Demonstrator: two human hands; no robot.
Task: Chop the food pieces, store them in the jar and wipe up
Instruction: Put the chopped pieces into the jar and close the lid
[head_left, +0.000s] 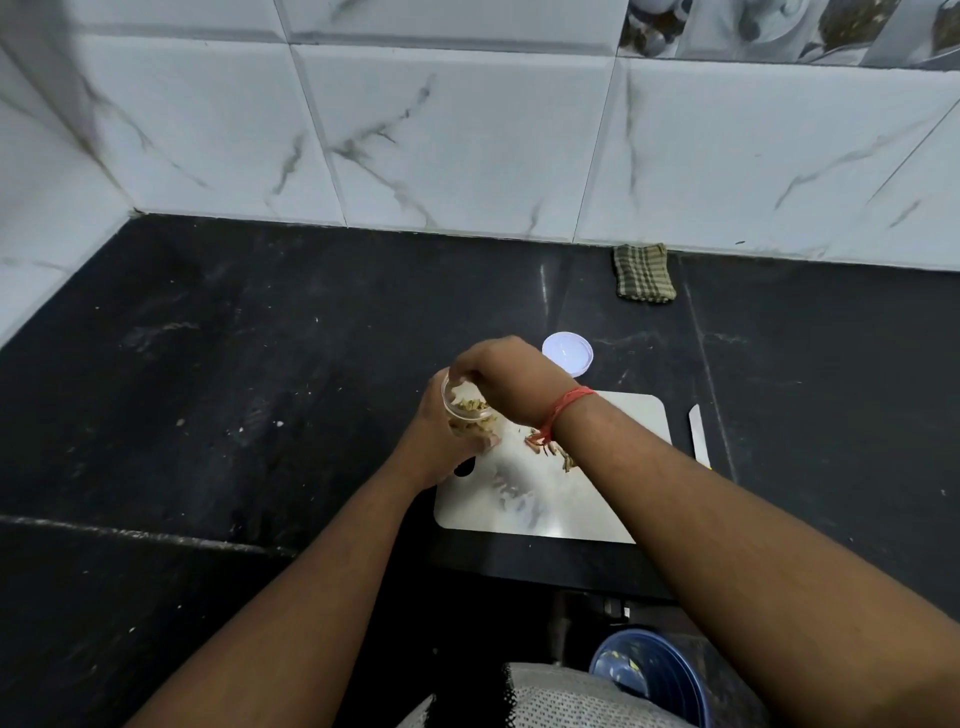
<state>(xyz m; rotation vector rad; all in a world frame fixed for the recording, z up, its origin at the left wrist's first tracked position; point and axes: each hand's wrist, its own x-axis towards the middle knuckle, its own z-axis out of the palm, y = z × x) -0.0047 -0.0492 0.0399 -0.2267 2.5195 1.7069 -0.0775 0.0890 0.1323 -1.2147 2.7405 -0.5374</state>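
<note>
Your clear jar (470, 413) sits at the far-left corner of the white cutting board (613, 499), already partly filled with chopped yellowish-green food pieces (474, 406). Your left hand (441, 441) wraps it from the left side, fingers curled round the lower wall so the jar rests inside that grip. Your right hand (498, 366) hangs directly over the jar's open mouth, its fingertips bunched together and pointing down at the rim; you cannot tell whether any pieces are pinched between them. A red thread band (563, 410) circles that wrist. On the board, just right of the jar and partly under your right forearm, a small heap of cut pieces (558, 453) lies. Beyond the board's far edge lies the white lid (567, 353). A knife (698, 434) lies just off the board's right edge. Well beyond the board, against the tiled wall, a folded checked cloth (644, 273) rests.
</note>
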